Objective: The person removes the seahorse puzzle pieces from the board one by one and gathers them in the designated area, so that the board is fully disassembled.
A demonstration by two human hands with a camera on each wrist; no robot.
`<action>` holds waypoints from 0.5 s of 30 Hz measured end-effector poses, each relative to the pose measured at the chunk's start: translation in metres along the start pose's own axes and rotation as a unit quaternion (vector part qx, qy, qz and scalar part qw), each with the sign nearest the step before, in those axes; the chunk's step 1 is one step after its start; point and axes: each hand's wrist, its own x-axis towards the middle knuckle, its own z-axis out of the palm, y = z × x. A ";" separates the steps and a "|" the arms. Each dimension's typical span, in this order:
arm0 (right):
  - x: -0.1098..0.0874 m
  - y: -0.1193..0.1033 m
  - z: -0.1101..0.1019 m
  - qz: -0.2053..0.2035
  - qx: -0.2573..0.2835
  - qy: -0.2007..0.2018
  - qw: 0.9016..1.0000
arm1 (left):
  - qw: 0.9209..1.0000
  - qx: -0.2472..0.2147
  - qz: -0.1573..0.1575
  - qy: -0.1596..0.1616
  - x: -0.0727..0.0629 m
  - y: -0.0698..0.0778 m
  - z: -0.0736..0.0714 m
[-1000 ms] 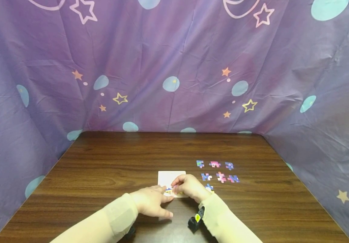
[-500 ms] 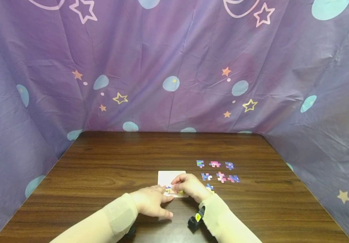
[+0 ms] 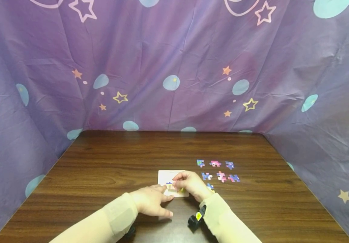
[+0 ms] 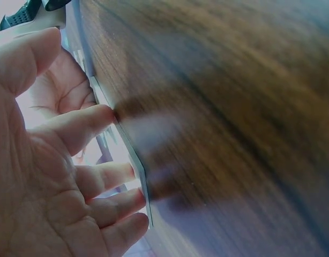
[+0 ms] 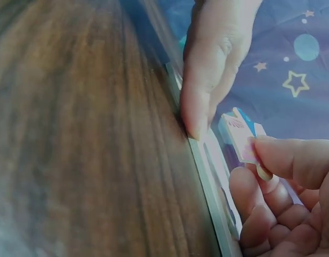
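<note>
A white puzzle board (image 3: 166, 176) lies on the table before me. My left hand (image 3: 151, 201) rests at its left and near edge, fingers spread and fairly straight, fingertips on the rim in the left wrist view. Over the board, my right hand (image 3: 191, 185) pinches a jigsaw puzzle piece (image 5: 242, 139) between thumb and fingers. The right wrist view shows it tilted up, just above the board, with blue and pale pink on it. In the head view its yellow and blue part (image 3: 169, 186) shows left of my right fingertips, the rest hidden behind them.
Several loose pieces lie in rows right of the board, among them a pink piece (image 3: 215, 163), a blue one (image 3: 230, 165) and a pink-and-blue one (image 3: 233, 178). One piece (image 3: 210, 186) is partly covered by my right wrist. A purple star-patterned cloth (image 3: 150, 111) surrounds the dark wooden table (image 3: 116, 152).
My right hand has risen slightly, and the puzzle piece in it now sits a little higher and farther from the board's near edge. The left hand stays in place.
</note>
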 end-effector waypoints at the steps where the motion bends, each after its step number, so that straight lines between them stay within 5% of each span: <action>1: 0.000 0.000 0.000 0.001 0.002 0.004 1.000 | 1.000 -0.001 0.000 -0.001 0.000 0.000 0.000; 15: 0.000 -0.004 -0.012 0.026 0.128 -0.005 0.991 | 1.000 -0.007 -0.002 0.001 0.000 0.000 0.000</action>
